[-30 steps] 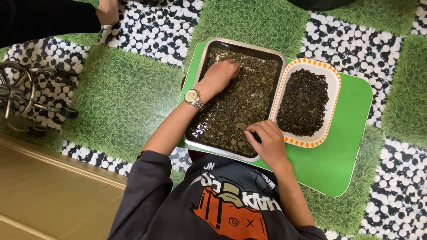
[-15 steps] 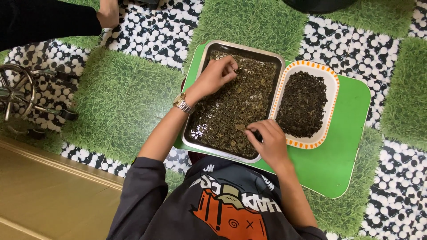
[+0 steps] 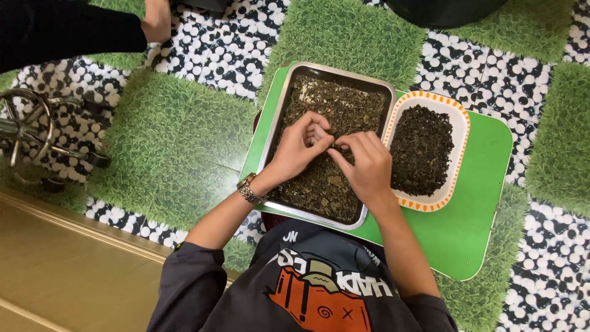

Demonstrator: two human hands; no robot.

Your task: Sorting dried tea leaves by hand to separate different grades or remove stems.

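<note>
Dark dried leaves (image 3: 319,178) lay directly beneath the fingertips, which met over the middle of the metal tray (image 3: 278,126). The left hand (image 3: 299,147) had its fingers curled and pinched together, and the right hand (image 3: 364,165) pressed its thumb and fingers against them, apparently nipping a bit of leaf too small to make out. Right of centre sat a white dish (image 3: 458,154) with an orange rim, holding darker leaves, both vessels resting on a green board (image 3: 473,227). At the upper left another person's hand (image 3: 157,21) showed.
</note>
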